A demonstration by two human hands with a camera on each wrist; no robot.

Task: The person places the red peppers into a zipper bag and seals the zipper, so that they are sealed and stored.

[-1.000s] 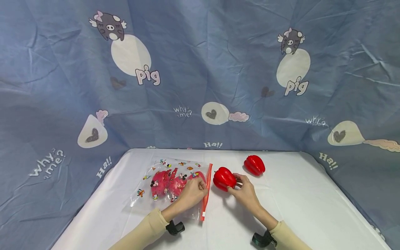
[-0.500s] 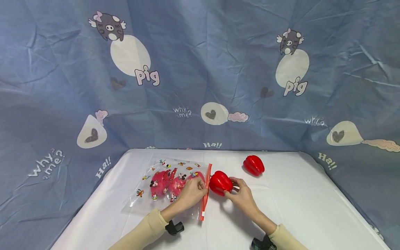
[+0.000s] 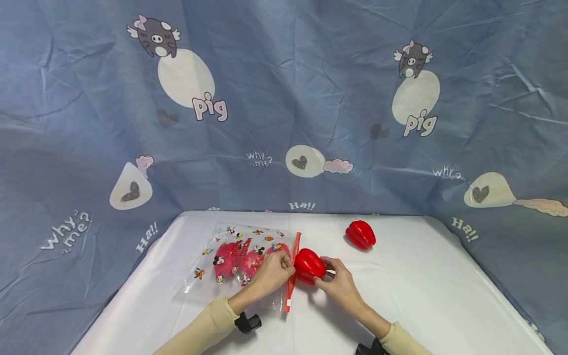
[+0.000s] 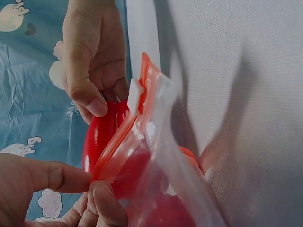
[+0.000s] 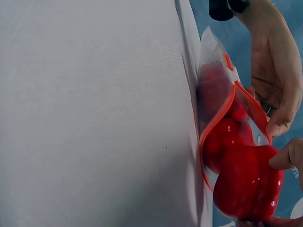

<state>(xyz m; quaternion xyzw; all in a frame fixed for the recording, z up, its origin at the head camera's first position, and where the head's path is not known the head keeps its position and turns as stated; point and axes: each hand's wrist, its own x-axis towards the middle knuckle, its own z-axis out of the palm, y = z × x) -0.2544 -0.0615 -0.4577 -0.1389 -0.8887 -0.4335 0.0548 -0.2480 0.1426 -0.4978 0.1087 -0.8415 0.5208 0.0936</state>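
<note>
We see a glossy red pepper [image 3: 309, 266], smooth-skinned and blocky, with rounded lobes, a furrow between them and small bright highlights. It sits at the orange zip mouth [image 3: 288, 296] of a clear plastic bag [image 3: 271, 298], which spreads out at nine o'clock from it in the head view. How far it is inside, we cannot tell. The bag is printed with small cartoon figures, and red rounded shapes [image 3: 226, 260] show pinkish through its film. We find a second red pepper [image 3: 360, 235] at two o'clock from the first, lying apart on the white cloth [image 3: 412, 281].

The right hand [image 3: 339, 283] holds the first pepper between thumb and fingers, gripping the end away from the bag; its forearm runs off toward four o'clock. The left hand [image 3: 272, 271], at nine o'clock from that pepper, pinches the bag's orange edge between thumb and forefinger, as we see close up in the left wrist view. Its forearm slants away toward eight o'clock. Cream sleeves [image 3: 215, 318] cover both forearms, and we see a dark wrist camera [image 3: 248, 323] below the left wrist.
</note>
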